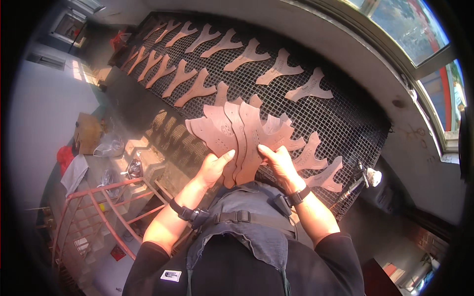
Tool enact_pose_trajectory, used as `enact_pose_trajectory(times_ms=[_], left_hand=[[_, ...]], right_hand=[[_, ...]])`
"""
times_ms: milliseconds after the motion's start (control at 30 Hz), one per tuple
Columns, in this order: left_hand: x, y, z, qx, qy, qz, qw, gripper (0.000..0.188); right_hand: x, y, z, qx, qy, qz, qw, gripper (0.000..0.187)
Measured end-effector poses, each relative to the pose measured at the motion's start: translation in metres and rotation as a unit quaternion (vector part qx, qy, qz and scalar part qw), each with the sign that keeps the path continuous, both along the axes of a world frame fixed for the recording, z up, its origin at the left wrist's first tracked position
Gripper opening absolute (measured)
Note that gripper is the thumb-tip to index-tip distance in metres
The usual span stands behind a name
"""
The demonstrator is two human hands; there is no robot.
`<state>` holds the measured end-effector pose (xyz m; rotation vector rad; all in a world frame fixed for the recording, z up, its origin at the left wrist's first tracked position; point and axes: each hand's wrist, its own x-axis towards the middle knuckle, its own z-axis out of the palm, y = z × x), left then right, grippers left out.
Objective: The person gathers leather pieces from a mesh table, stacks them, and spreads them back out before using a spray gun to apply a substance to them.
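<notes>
A fanned stack of flat, pinkish-tan leather-like cut pieces (237, 133) is held up in front of my body, over the near side of a black mesh rack. My left hand (213, 167) grips the stack's lower left side, its thumb lying across the top face. On the lower right side my right hand (279, 165) pinches the same stack, thumb on top and fingers underneath. The pieces have wavy edges, and small holes or marks show on several. Beneath and beyond the stack, similar Y-shaped pieces (280, 69) lie spaced in rows on the mesh rack (345, 118).
Left of me stands a reddish metal railing (98, 209). Clear plastic bags (109, 146) and a brown cardboard piece (88, 133) lie beyond it. A metal rod-like fitting with a white bundle (374, 176) sits at the rack's right corner. A window (410, 29) is at the upper right.
</notes>
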<state>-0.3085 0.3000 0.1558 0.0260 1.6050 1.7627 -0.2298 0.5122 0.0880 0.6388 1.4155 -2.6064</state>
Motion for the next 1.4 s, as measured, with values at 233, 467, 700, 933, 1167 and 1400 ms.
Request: enact_pose_trajectory(times_ms=[233, 467, 700, 933, 1167, 1400], left_hand=[[0.000, -0.035, -0.003, -0.042, -0.003, 0.053, 0.998, 0.035], [0.021, -0.082, -0.029, -0.102, -0.023, 0.092, 0.990, 0.035], [0.052, -0.123, -0.036, -0.123, -0.034, 0.181, 0.975, 0.037], [0.069, -0.128, -0.037, -0.117, -0.036, 0.221, 0.968, 0.035], [0.081, -0.122, -0.034, -0.115, -0.037, 0.201, 0.972, 0.035], [0.107, -0.128, -0.027, -0.108, -0.038, 0.172, 0.978, 0.032]], right_hand=[[0.010, 0.145, 0.005, 0.073, 0.046, -0.273, 0.958, 0.043], [0.031, 0.297, -0.140, 0.211, -0.198, -0.372, 0.882, 0.021], [0.084, 0.345, -0.109, 0.267, -0.209, -0.452, 0.825, 0.019], [0.081, 0.276, -0.110, 0.702, -0.258, -0.217, 0.628, 0.077], [0.054, 0.212, -0.119, 0.732, -0.244, -0.120, 0.625, 0.072], [0.002, 0.215, -0.111, 0.862, -0.044, 0.071, 0.500, 0.059]])
